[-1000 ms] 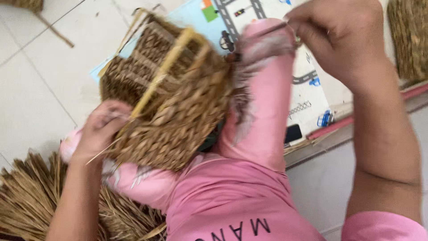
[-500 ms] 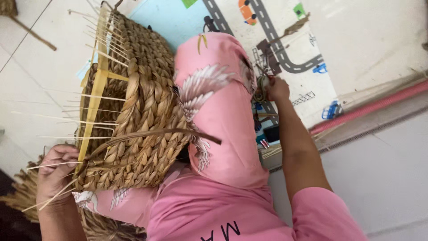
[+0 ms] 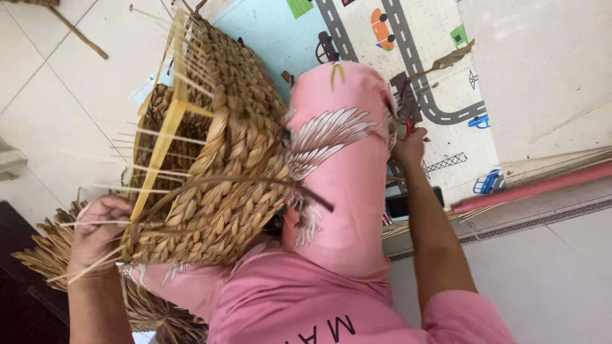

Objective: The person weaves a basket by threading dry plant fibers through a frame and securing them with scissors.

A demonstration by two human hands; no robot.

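A half-woven basket (image 3: 223, 159) of thick brown plaited fibre rests on my lap against my pink-trousered knee (image 3: 338, 165). Thin pale sticks and a yellow frame strip (image 3: 159, 153) stick out of its open side. My left hand (image 3: 95, 229) grips the basket's lower corner among the sticks. One loose strand (image 3: 255, 183) arches across the weave toward the knee. My right hand (image 3: 408, 150) reaches past the knee down to the mat, fingers closed around a small red-handled cutter (image 3: 407, 121).
A play mat (image 3: 408, 38) printed with roads and cars lies on the tiled floor. A heap of dried fibre (image 3: 44, 255) sits at lower left. A pink tube (image 3: 529, 188) and a dark flat object (image 3: 398, 205) lie by the door sill.
My right hand dropped from the strand it held high and went down past the knee to the cutter on the mat. The basket has swung more upright in my left hand.
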